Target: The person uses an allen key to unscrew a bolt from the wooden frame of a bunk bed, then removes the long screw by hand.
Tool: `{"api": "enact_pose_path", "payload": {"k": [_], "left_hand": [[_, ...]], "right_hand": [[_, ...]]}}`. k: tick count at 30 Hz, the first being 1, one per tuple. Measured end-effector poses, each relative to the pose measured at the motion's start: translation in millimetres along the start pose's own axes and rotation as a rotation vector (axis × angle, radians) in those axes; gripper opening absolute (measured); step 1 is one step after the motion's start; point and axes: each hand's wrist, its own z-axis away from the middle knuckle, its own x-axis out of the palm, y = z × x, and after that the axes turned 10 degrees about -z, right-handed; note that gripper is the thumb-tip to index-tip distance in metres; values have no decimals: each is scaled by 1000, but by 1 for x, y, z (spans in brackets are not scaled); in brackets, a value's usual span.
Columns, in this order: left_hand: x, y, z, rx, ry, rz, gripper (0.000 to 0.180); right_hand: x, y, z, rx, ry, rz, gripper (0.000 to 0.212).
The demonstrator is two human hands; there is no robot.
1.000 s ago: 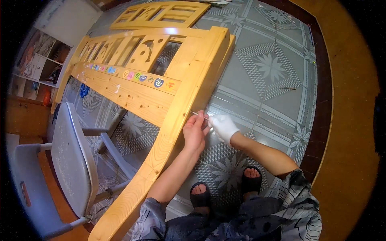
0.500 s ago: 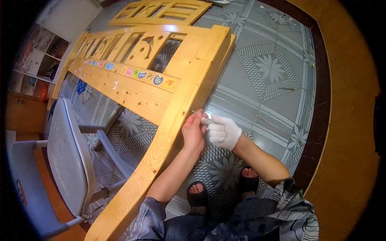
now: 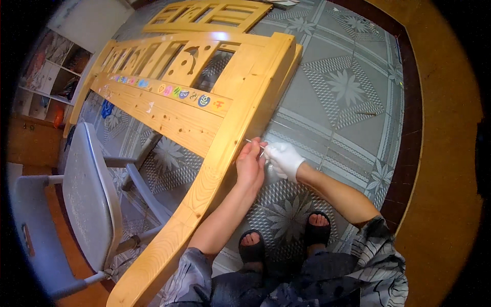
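Note:
A long yellow wooden bed-end panel (image 3: 228, 128) lies across the left and middle of the view, with slats, a cut-out face and a row of colourful stickers. Beside its right edge, my bare left hand (image 3: 249, 168) is closed, fingertips pinching a thin metal rod (image 3: 249, 140) whose tip points at the wood. My right hand (image 3: 284, 160), in a white glove, is closed near the rod's other end, touching or almost touching the left fingertips. The rod's full shape is hidden by the fingers, and I cannot tell whether its tip sits in a hole.
A grey plastic chair (image 3: 88, 197) stands at the left, against the panel's near side. Another wooden panel (image 3: 245, 18) lies at the back. Patterned grey tiles (image 3: 340, 89) run along the right. An open shelf (image 3: 60, 66) with various items stands at the far left.
My gloved right hand has turned over, its back now facing up, and moved slightly up beside the left fingertips. The left hand stays by the panel's edge. The view has shifted slightly.

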Motion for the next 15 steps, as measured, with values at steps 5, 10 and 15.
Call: {"api": "enact_pose_path", "payload": {"k": [5,10,15], "left_hand": [[-7,-7,-4,62,-111,50,19],[-14,-10,-4,97,-168,69,19],[-7,-6,12,73,-196,-14,20]], "right_hand": [[2,13,-9,-230,78,174,19],[-1,-3,5,54,-27,-10,19],[-12,-11,32,178,-136,-222,16]]}}
